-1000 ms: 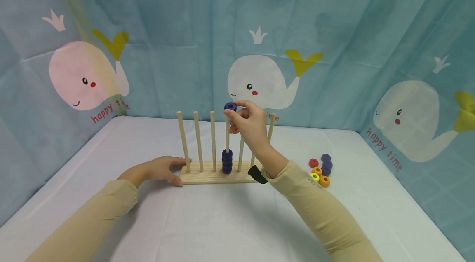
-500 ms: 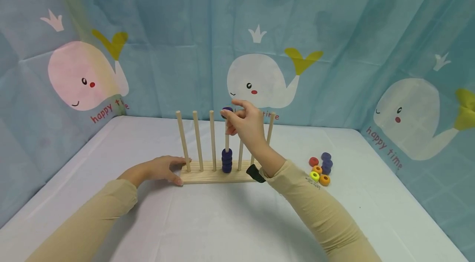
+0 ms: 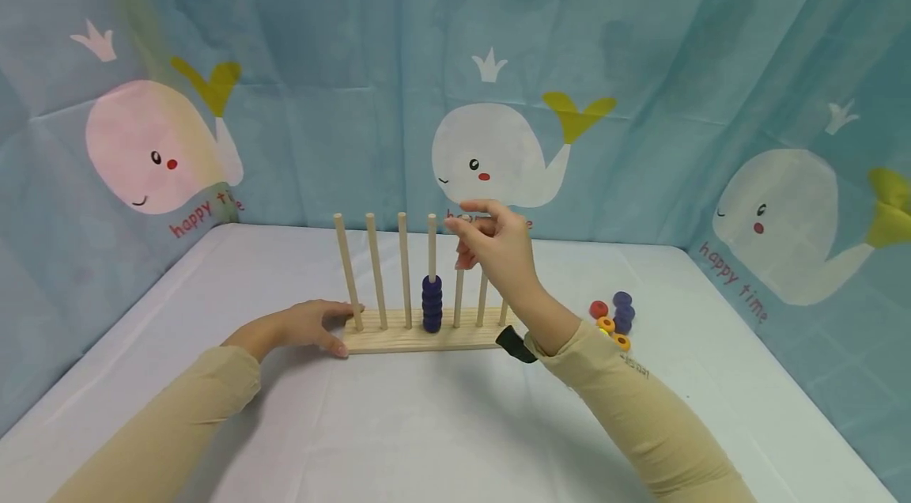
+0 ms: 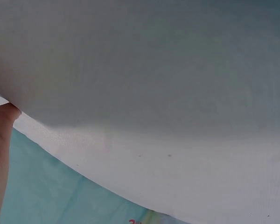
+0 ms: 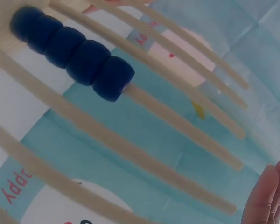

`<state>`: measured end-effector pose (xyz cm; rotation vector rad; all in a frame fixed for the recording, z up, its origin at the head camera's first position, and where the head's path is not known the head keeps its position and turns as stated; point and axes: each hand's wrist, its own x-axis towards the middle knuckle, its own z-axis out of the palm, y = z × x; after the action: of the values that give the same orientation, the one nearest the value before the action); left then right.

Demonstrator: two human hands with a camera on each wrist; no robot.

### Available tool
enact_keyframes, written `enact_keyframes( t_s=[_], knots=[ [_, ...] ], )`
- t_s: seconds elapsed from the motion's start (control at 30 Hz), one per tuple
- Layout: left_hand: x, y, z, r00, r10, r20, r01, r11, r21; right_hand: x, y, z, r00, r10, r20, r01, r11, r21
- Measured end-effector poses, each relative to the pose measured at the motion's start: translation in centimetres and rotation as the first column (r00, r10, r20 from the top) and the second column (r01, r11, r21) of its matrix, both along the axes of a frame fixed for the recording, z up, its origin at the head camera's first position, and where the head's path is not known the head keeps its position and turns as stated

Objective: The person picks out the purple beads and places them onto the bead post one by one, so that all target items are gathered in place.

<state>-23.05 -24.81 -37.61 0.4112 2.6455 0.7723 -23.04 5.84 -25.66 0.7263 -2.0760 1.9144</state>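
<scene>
A wooden peg stand (image 3: 384, 340) with several upright dowels stands on the white table. One middle dowel carries a stack of dark blue beads (image 3: 432, 304); the right wrist view shows the same beads (image 5: 74, 51) pressed against one another. My left hand (image 3: 302, 326) holds the left end of the base, thumb at the front edge and fingers at the back. In the left wrist view only a finger (image 4: 2, 121) shows. My right hand (image 3: 501, 246) is up by the dowel tops, right of the bead stack. Its thumb and index finger are apart, with nothing between them.
Loose beads lie to the right on the table: a red one (image 3: 599, 309), several blue ones (image 3: 622, 313) and orange ones (image 3: 621, 342), plus a yellow one partly hidden by the right sleeve (image 3: 612, 384). A blue whale-print curtain (image 3: 320, 131) hangs behind.
The blue bead that my right hand held at the dowel's top has dropped onto the stack. That hand has let go and shifted right; the left hand stays put.
</scene>
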Motion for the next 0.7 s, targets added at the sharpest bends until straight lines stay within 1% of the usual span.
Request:
enact_keyframes(
  t_s=[0.2,0.3,0.4,0.5,0.7],
  knots=[
    [-0.1,-0.1,-0.1,1.0,0.002,0.015,-0.002,1.0,0.024,0.2,1.8,0.1,0.999,-0.009,-0.036,0.009,1.0,0.008],
    [-0.1,-0.3,-0.2,1.0,-0.006,0.005,0.006,1.0,0.02,0.3,2.7,0.1,0.998,-0.025,-0.055,0.026,1.0,0.014],
    [-0.1,-0.5,-0.3,1.0,-0.003,0.003,0.003,0.999,0.034,0.3,3.6,0.1,0.996,-0.05,-0.07,0.051,0.999,0.008],
    [0.0,-0.6,-0.4,1.0,-0.021,-0.01,0.022,0.999,0.033,0.3,4.7,-0.1,0.993,-0.079,-0.092,0.08,0.997,0.014],
    [0.0,-0.2,-0.2,1.0,-0.009,0.009,0.009,0.999,0.04,0.3,6.9,-0.5,0.98,-0.139,-0.143,0.145,0.989,0.027]
  ],
)
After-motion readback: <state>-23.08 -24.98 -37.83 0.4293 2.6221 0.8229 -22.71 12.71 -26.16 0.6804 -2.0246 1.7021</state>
